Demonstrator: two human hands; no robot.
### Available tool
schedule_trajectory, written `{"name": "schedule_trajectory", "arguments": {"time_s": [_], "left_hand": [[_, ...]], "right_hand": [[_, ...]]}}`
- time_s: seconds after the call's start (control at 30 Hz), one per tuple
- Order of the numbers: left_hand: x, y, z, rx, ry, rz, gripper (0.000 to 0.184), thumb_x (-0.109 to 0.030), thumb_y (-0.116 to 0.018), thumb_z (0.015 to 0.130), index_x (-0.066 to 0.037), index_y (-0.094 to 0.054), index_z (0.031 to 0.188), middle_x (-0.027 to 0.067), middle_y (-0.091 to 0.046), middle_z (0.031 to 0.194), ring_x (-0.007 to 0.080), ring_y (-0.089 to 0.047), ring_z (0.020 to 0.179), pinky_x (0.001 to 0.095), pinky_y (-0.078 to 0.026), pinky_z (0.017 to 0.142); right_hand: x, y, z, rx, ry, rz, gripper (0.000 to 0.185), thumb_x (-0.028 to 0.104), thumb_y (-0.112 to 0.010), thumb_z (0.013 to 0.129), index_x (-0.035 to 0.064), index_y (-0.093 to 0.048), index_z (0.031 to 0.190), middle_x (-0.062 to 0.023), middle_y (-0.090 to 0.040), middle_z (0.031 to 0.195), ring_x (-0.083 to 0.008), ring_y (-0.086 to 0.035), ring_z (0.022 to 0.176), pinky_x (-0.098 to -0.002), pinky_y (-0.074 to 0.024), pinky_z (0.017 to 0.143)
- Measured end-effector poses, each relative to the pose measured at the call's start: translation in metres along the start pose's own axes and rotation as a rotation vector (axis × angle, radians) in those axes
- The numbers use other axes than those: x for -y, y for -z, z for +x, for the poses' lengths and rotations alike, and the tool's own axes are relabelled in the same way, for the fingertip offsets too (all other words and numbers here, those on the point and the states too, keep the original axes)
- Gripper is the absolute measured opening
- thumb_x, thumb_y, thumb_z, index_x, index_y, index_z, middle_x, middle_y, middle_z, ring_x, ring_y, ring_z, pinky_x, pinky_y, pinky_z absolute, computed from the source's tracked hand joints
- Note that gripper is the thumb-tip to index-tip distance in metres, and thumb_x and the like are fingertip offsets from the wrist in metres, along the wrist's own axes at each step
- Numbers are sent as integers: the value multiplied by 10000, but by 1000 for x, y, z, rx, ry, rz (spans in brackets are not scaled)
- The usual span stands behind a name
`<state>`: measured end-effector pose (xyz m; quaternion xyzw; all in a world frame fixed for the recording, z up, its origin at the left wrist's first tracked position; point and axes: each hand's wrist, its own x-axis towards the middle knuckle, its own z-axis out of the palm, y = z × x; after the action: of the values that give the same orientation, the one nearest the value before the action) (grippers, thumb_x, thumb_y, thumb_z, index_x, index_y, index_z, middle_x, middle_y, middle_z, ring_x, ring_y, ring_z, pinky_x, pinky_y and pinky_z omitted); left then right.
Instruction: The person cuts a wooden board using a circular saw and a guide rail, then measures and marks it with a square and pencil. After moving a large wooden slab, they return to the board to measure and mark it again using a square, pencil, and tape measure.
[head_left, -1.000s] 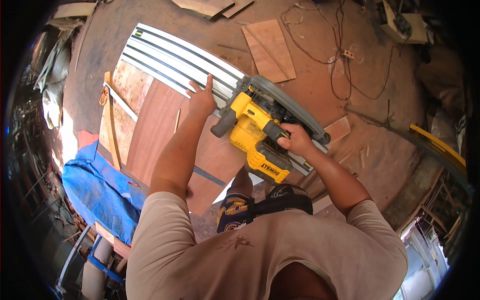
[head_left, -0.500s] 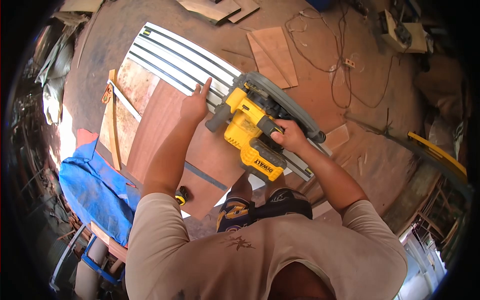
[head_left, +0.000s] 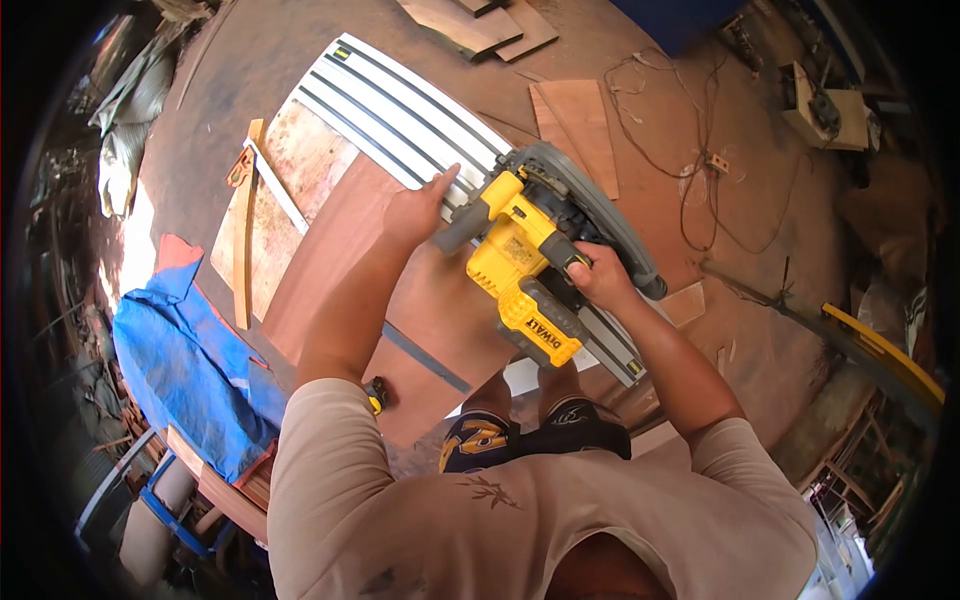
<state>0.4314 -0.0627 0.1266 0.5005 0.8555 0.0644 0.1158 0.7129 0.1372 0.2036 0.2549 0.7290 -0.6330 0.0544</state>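
My right hand (head_left: 602, 278) is wrapped around the rear handle of a yellow and black DeWalt track saw (head_left: 510, 250). The saw rests on a long silver guide rail (head_left: 400, 108) with dark strips, which lies slantwise over a reddish-brown plywood sheet (head_left: 330, 255). My left hand (head_left: 415, 212) lies at the rail's edge, just left of the saw's front grip, with a finger stretched out over the rail. It holds nothing that I can see. The saw's blade is hidden.
A handsaw (head_left: 275, 190) and a wooden strip (head_left: 246, 250) lie at left. A blue tarp (head_left: 190, 360) is at lower left. A tape measure (head_left: 377, 393) sits by my left arm. Cords with an outlet block (head_left: 717, 162) and a plywood offcut (head_left: 580, 130) lie beyond the saw.
The view has shifted, so the rail, boards and saw appear farther right. On my left hand, two fingers were spread over the rail; now one finger mainly shows. My right hand keeps its grip.
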Motion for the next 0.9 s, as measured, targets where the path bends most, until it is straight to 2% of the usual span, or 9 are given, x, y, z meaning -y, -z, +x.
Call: {"name": "schedule_trajectory", "arguments": {"time_s": [0.07,0.3,0.37,0.4,0.47,0.5,0.57,0.67,0.9], "left_hand": [[-1,2,0,-63,-32,-67,706,-133,-581,783,-275,-403,1451,109,-709,1042,298,-672,623,382,-551,557],[-8,23,-4,-70,-60,-69,586,-189,-561,867,-230,-433,1437,74,-711,980,257,-679,668,368,-544,557],[-4,33,-6,105,169,-281,583,-207,-571,859,-191,-449,1429,117,-671,1125,285,-678,874,415,-539,770],[7,24,-7,98,169,-282,583,-207,-571,859,-191,-449,1429,117,-671,1125,285,-678,874,415,-539,770],[39,-8,-15,-509,319,-120,613,-289,-569,879,-151,-406,1454,175,-511,1375,355,-533,1199,529,-370,1043],[48,-14,-17,-516,321,-120,613,-289,-569,879,-151,-406,1454,175,-511,1375,355,-533,1199,529,-370,1043],[58,-24,-30,-426,943,-85,651,-391,-542,911,-120,-357,1473,198,-327,1508,411,-300,1376,642,-146,1120],[56,-33,-49,-319,949,-103,679,-457,-499,936,-93,-321,1480,209,-305,1505,425,-265,1385,704,-97,1096],[31,-21,-51,-419,872,-20,683,-460,-485,938,-21,-342,1442,226,-360,1431,429,-270,1365,702,-96,1093]], "right_hand": [[-1,2,2,5,15,14,701,640,-638,798,-33,-661,993,-96,-650,781,-151,-594,753,-335,-497,710],[6,2,3,11,48,108,651,636,-636,809,-12,-639,872,-18,-592,701,-91,-545,673,-266,-446,611],[7,1,3,11,60,106,639,637,-633,812,-2,-628,848,-13,-582,689,-87,-539,659,-260,-439,600],[8,1,3,9,65,112,629,637,-630,815,9,-617,825,-7,-572,676,-83,-534,644,-254,-432,589],[10,0,2,8,73,127,632,640,-626,818,8,-616,829,-7,-571,674,-86,-536,640,-252,-434,588],[9,2,4,7,77,147,636,642,-623,820,6,-616,832,-7,-569,673,-89,-539,636,-251,-436,587],[9,2,5,11,87,147,642,646,-621,821,4,-614,831,-9,-569,672,-91,-539,634,-250,-436,585],[12,1,4,13,94,158,655,655,-617,821,0,-611,832,-12,-569,673,-94,-541,634,-248,-438,586],[28,10,6,17,136,105,684,684,-584,830,0,-609,838,-17,-569,681,-95,-540,640,-250,-441,593]]}}
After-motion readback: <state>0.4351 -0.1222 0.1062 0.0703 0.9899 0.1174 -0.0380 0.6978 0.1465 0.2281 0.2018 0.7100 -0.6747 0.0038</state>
